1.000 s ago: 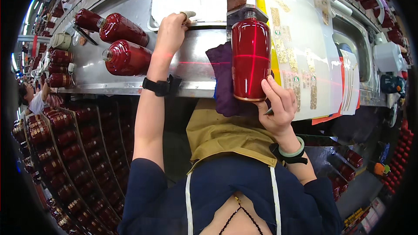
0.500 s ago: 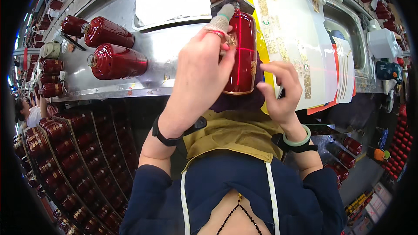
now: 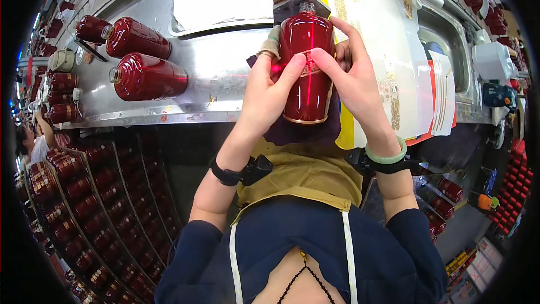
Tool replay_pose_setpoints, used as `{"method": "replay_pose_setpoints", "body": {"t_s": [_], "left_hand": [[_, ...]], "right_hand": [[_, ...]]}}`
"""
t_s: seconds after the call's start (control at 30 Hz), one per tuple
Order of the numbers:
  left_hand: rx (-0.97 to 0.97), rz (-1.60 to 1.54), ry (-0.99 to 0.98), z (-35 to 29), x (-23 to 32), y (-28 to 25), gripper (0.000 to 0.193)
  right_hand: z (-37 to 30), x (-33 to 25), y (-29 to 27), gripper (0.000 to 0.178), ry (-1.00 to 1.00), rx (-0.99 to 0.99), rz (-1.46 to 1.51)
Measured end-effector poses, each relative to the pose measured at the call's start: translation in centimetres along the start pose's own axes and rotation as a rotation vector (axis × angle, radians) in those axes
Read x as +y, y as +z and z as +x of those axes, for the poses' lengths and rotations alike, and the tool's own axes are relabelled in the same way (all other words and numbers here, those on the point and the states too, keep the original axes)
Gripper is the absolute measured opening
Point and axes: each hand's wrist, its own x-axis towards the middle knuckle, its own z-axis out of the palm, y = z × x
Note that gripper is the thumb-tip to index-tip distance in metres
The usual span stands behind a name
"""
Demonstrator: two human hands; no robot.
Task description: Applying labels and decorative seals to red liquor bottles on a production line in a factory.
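cupping the red bottle [image 3: 306,98] between left hand [image 3: 264,93] and right hand [image 3: 361,85], you press both thumbs at its label [image 3: 309,64]; it lies on purple cloth [image 3: 332,126], neck pointing away, both hands equally near

Workshop, rows of red bottles [image 3: 80,184]

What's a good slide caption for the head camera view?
Left hand and right hand cup a glossy red bottle over purple cloth, thumbs at its front label.
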Motion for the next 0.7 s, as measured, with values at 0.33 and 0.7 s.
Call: {"method": "replay_pose_setpoints", "body": {"t_s": [0.33,0.7], "left_hand": [[0.043,-0.023,0.050,0.4,0.2,0.0,0.061],[0.100,-0.012,0.044,0.1,0.0,0.4,0.063]], "right_hand": [[0.3,1.2,0.1,0.064,0.047,0.014,0.213],[0.2,1.7,0.4,0.064,0.010,0.050,0.207]]}}
